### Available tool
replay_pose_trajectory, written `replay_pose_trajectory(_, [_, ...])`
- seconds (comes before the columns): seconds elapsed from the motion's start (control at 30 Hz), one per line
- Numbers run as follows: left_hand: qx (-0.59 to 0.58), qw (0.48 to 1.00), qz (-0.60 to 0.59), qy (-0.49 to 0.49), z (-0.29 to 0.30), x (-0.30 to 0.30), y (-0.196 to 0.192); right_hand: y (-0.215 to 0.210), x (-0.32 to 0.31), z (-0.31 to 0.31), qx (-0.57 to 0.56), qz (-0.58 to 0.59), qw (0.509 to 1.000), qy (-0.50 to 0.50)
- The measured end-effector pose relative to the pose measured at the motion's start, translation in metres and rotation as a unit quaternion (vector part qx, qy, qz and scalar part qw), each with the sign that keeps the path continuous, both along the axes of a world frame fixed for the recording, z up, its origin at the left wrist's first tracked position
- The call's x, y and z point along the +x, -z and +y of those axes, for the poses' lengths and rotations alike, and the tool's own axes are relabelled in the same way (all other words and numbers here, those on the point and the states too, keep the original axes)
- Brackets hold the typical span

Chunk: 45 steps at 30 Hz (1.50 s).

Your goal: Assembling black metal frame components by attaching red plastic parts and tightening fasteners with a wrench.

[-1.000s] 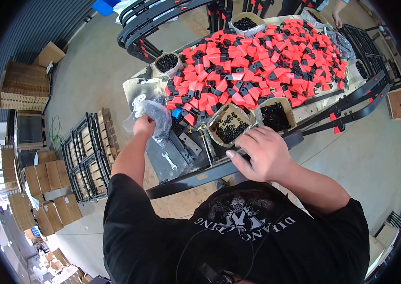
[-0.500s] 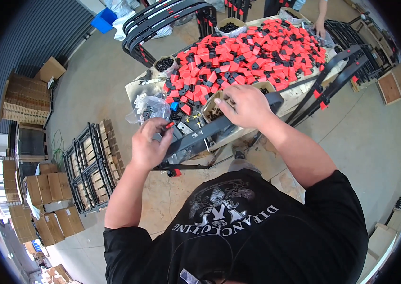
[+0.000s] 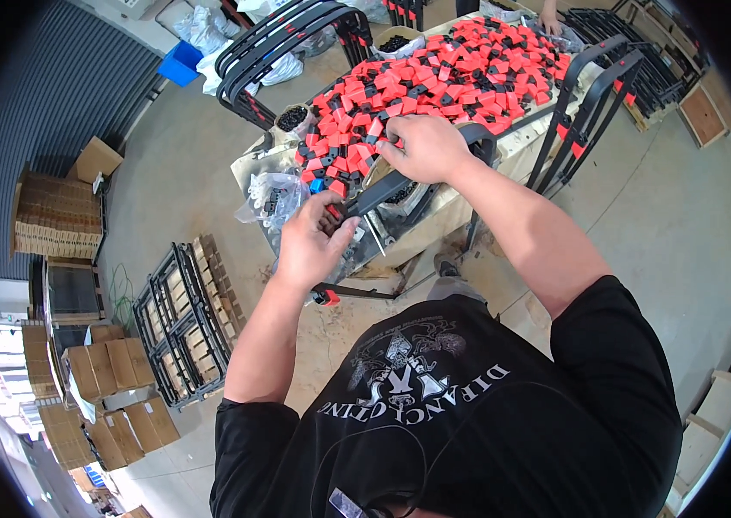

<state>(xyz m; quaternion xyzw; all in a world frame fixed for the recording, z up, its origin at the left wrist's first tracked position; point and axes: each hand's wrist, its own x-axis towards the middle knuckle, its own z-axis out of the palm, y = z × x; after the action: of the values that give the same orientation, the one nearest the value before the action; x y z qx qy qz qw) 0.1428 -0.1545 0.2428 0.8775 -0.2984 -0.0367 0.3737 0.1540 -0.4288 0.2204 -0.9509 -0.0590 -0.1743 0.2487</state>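
Note:
A black tubular frame (image 3: 382, 192) lies slantwise across the near edge of the table, its bent end to the right. At its left end my left hand (image 3: 309, 246) has thumb and fingers closed round a small red and black plastic piece (image 3: 334, 211), mostly hidden by the fingers. My right hand (image 3: 430, 151) is above the frame, fingers curled toward the thumb; whatever they pinch is hidden. Beneath it stands a tub of small dark parts (image 3: 400, 195), partly covered by hand and frame. A large heap of red and black plastic pieces (image 3: 452, 73) lies just beyond.
A clear plastic bag with white parts (image 3: 270, 194) and a blue piece (image 3: 317, 185) lie left on the table (image 3: 249, 168). Tubs of black parts (image 3: 294, 119) edge the heap. Black frames stand left (image 3: 287, 43) and right (image 3: 585, 104). Another person's hand (image 3: 548, 19) is at the far end.
My left hand has moved right and slightly up, closing round the frame's left end. The right hand has shifted slightly up and left. The whole view has shifted a little.

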Motion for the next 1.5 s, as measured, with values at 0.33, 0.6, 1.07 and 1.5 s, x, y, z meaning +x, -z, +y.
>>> replay_pose_trajectory(0.33, [0.062, 0.989, -0.135, 0.014, -0.005, 0.006, -0.005, 0.001, 0.002, -0.001, -0.012, 0.022, 1.0, 0.007])
replay_pose_trajectory(0.6, [0.042, 0.987, -0.154, 0.013, -0.008, 0.011, 0.008, -0.002, 0.009, 0.0, -0.009, 0.038, 0.999, 0.008])
replay_pose_trajectory(1.07, [0.011, 0.985, -0.171, -0.007, -0.006, 0.02, 0.019, 0.002, 0.023, 0.004, -0.032, 0.044, 0.998, 0.01])
replay_pose_trajectory(1.5, [-0.051, 0.987, -0.15, -0.024, -0.004, 0.018, 0.02, 0.0, 0.022, 0.005, -0.03, 0.051, 0.998, -0.006])
